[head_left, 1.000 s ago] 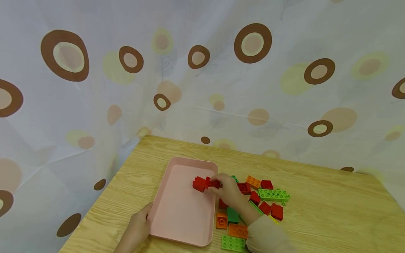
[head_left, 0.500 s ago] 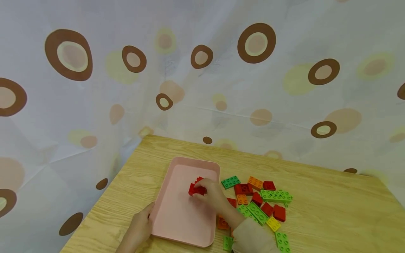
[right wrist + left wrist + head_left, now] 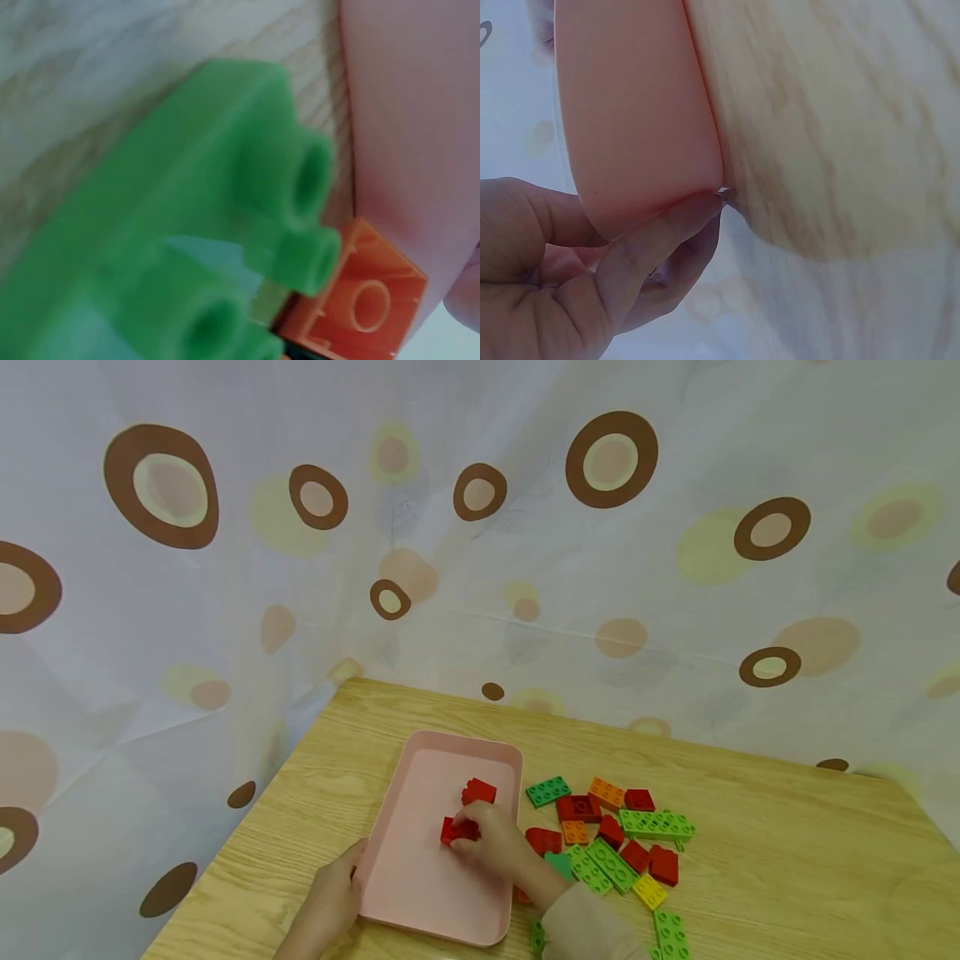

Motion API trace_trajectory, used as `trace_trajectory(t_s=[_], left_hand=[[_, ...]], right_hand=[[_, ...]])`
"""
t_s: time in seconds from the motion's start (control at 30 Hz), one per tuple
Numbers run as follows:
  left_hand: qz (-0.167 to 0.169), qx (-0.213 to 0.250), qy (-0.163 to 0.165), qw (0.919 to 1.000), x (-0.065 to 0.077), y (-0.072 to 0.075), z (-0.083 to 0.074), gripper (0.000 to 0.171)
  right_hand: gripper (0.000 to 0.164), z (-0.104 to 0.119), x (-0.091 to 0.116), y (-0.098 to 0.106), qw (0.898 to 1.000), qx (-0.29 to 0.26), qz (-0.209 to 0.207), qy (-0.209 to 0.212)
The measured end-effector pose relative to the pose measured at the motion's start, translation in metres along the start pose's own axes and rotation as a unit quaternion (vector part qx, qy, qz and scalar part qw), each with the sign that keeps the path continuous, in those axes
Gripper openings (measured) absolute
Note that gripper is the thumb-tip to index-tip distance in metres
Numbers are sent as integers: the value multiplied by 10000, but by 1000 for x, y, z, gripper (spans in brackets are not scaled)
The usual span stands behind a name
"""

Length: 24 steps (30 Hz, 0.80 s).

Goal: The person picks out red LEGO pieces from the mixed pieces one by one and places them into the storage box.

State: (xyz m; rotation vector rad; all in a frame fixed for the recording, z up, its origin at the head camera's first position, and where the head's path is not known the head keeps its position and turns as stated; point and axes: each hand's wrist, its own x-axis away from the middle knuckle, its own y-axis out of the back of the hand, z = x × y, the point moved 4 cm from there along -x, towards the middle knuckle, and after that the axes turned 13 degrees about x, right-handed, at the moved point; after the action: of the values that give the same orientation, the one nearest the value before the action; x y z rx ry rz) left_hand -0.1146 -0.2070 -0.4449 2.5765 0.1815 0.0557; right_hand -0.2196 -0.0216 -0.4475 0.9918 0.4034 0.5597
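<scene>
My right hand [image 3: 495,843] is inside the pink tray [image 3: 427,893] in the head view. Its thumb and fingers pinch a red toy building brick [image 3: 448,831], partly covered by the fingers, low over the tray floor or on it; I cannot tell which. Just behind it in the tray lies a second red brick [image 3: 477,791]. At the tray's near left side, my left hand [image 3: 330,893] grips the rim. The left wrist view shows the fingers of that hand [image 3: 622,277] curled round the tray [image 3: 637,105].
Right of the tray, loose bricks lie on the wooden table [image 3: 787,860]: a dark green brick [image 3: 547,791], a long light green brick [image 3: 656,825], a yellow brick [image 3: 648,891] and several red ones. An orange brick [image 3: 367,300] shows close by the tray in the right wrist view.
My right hand has carried the red brick leftward and nearer to me, away from the other red brick in the tray. My left hand stays on the rim.
</scene>
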Motion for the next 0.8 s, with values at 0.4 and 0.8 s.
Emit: trace_trajectory(t_s=[0.4,0.8], left_hand=[[199,161,203,9995,-1,-1,-1,43],[166,173,179,9996,0,0,-1,43]], right_hand=[[18,-3,-1,-6,9999,111,-49,16],[24,-3,2,6,9976,-319,-617,-52]])
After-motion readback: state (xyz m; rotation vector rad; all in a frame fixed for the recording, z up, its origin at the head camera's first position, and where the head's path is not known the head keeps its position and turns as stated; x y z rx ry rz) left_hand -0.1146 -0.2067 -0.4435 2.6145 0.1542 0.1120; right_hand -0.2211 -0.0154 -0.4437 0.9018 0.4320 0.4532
